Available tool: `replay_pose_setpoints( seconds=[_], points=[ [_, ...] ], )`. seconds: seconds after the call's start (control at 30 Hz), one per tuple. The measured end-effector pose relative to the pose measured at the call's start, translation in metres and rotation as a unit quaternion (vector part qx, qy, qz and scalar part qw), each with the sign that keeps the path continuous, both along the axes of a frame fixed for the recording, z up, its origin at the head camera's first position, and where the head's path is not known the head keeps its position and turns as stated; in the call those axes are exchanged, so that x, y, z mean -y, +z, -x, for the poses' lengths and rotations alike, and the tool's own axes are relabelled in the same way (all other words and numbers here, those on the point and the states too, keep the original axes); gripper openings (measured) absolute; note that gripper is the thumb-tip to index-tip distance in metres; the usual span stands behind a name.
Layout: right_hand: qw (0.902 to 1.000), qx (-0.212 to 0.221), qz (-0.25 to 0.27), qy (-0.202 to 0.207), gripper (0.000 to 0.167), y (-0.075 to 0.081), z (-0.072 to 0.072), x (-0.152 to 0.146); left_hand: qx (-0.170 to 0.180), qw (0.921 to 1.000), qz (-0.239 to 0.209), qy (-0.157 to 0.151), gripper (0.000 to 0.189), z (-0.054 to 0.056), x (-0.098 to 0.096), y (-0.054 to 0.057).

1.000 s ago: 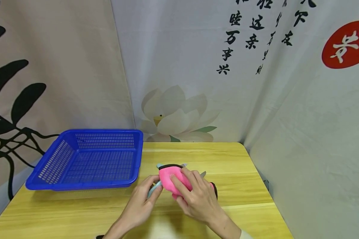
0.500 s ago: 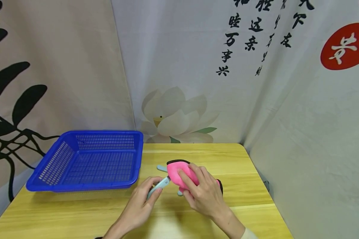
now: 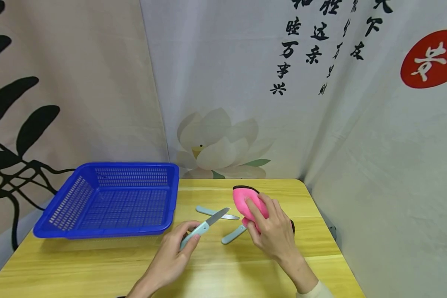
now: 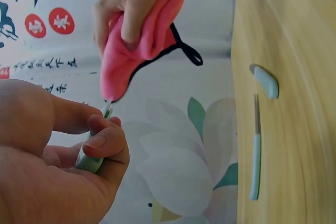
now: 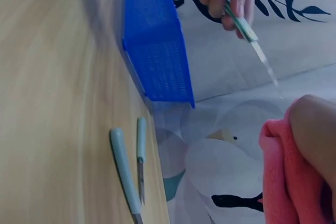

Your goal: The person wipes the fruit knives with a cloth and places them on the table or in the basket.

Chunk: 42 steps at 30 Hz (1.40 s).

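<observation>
Left grip (image 3: 173,253) has fingers curled on handle of held knife (image 3: 207,226); right grip (image 3: 273,234) clutches cloth (image 3: 242,198). Both things are raised above surface (image 3: 205,275). Held knife slants away and rightward, blade tip toward cloth, small gap between; I judge this gap is main relation. Far knife (image 3: 206,210) lies beyond held blade, handle leftward. Near knife (image 3: 234,235) lies closer to right grip, handle end toward left grip.
</observation>
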State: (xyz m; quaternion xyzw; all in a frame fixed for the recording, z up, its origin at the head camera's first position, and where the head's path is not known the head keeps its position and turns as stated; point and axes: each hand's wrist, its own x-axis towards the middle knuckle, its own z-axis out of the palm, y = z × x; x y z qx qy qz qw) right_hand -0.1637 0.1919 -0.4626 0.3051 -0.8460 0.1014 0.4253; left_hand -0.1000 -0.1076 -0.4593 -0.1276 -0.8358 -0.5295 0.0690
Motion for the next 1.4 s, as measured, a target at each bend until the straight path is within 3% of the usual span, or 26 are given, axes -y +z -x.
replay_pose_setpoints(
  seconds=[0.17,0.43,0.67,0.8,1.1,1.4],
  points=[
    [0.9995,-0.017,0.018,0.017,0.043,0.004,-0.009,0.008,-0.006,0.9999,-0.007,0.014,0.024,0.001,-0.001,0.000],
    [0.9956,-0.056,-0.002,0.076,0.040,0.006,-0.028,0.043,-0.016,0.9997,-0.015,0.012,0.021,0.003,-0.006,0.002],
    [0.9952,-0.044,-0.040,0.077,0.040,0.000,-0.037,0.061,-0.046,0.9986,0.015,0.020,0.026,0.003,-0.010,0.001],
    [0.9964,-0.027,-0.046,0.066,0.040,-0.002,-0.037,0.062,-0.061,0.9979,0.014,0.016,0.025,0.002,-0.010,0.002],
    [0.9971,-0.025,-0.053,0.048,0.040,0.000,-0.032,0.056,-0.049,0.9987,0.009,0.004,0.023,0.001,-0.009,0.001],
    [0.9977,-0.030,-0.046,0.038,0.043,0.001,-0.025,0.046,-0.083,0.9965,0.009,-0.012,0.022,-0.001,-0.006,-0.002]
  ],
)
